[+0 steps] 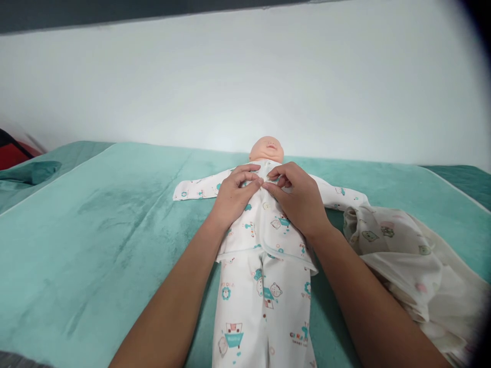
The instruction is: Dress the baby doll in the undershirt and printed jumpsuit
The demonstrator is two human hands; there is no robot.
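A baby doll [267, 148] lies on its back on a teal bed cover [95, 225], head away from me, arms spread. It wears a white printed shirt [268, 225] and matching trousers [264, 312]. My left hand [233, 194] and my right hand [297, 197] rest on the doll's chest just below the neck. The fingertips of both hands are pinched on the shirt's front opening, close together at the collar.
A crumpled pile of cream printed cloth [406, 255] lies to the right of the doll. A dark teal pillow [30, 171] and something red [13, 153] sit at the far left. A white wall [245, 76] rises behind the bed.
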